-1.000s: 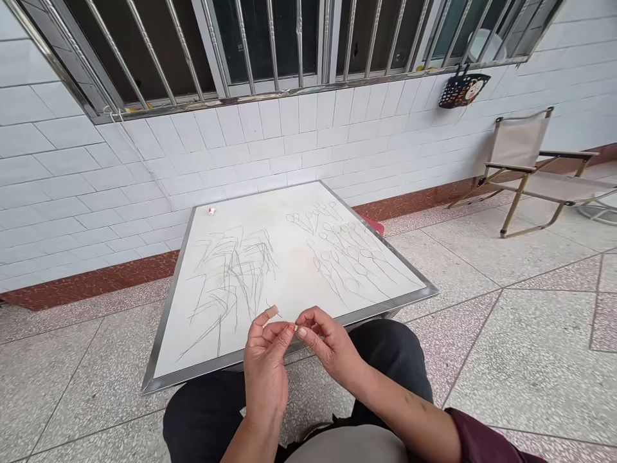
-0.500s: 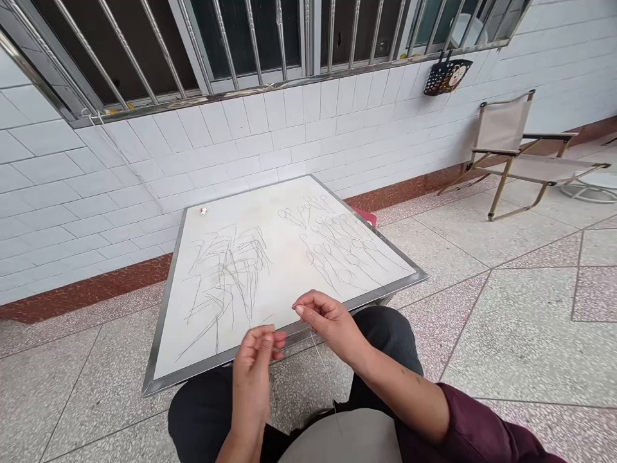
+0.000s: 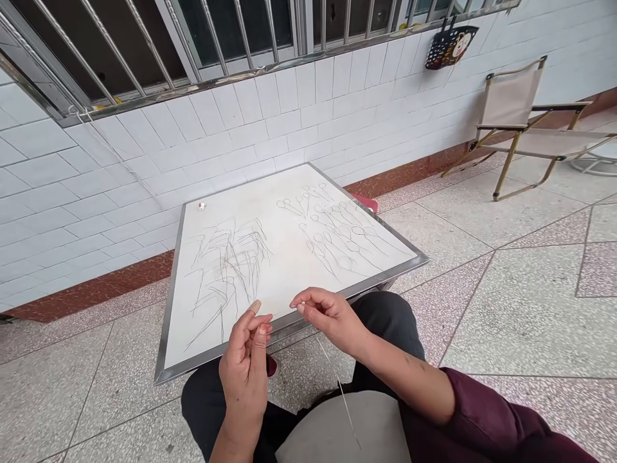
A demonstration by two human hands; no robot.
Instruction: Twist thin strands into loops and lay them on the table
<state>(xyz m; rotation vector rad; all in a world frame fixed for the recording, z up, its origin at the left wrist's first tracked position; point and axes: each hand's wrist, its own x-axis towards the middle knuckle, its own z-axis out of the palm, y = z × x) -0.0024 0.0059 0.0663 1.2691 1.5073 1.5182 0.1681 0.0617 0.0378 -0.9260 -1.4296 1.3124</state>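
My right hand (image 3: 335, 325) is closed in a pinch above the table's near edge, gripping a thin wire (image 3: 346, 404) whose tail hangs down over my lap. Left of it, my left hand (image 3: 245, 370) has its thumb pressed to the fingers and its index fingertip wrapped in tan tape; anything in that pinch is too fine to make out. On the white table (image 3: 284, 270) lies a loose tangle of bent wires (image 3: 226, 257) at the left. Several wires with looped ends (image 3: 332, 225) are spread on the right.
A small white-and-red item (image 3: 202, 206) sits at the table's far left corner. Beyond the table stands a tiled wall (image 3: 231, 141) with a barred window. A folding chair (image 3: 513, 103) is at the right, and a dark basket (image 3: 450, 48) hangs on the wall.
My left hand has shifted slightly left, with its index finger now raised and extended. The right hand keeps its pinch, and more of the hanging wire shows. The view has tilted a little.
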